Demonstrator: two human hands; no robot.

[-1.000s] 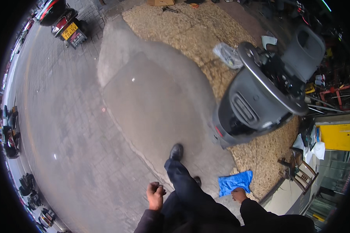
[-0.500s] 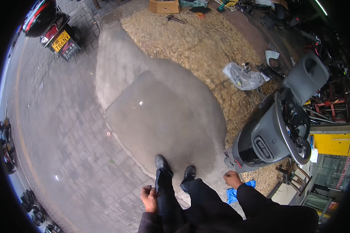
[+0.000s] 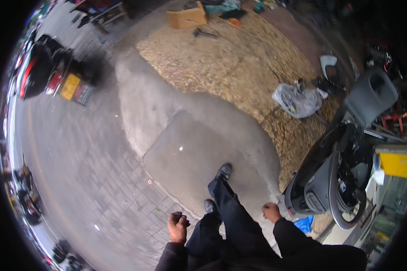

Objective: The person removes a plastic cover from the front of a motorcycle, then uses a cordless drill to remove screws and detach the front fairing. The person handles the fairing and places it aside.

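Left hand point(image 3: 177, 227) above paving point(image 3: 117, 194), right hand point(image 3: 271, 212) near a grey scooter point(image 3: 315, 192); both loosely curled, cannot tell if holding anything.

Lower centre: the left hand point(image 3: 177, 227) is curled, hiding its palm, so whether it holds anything cannot be told; the right hand point(image 3: 271, 212) is equally unclear. The dark left sleeve point(image 3: 172, 257) is cut off by the lower edge. Lower right, a blue bag point(image 3: 304, 224) shows only partly. Upper left, a motorbike's point(image 3: 37, 74) yellow plate point(image 3: 70, 87) is blurred. Vehicles point(image 3: 28, 201) along the left rim are smeared.
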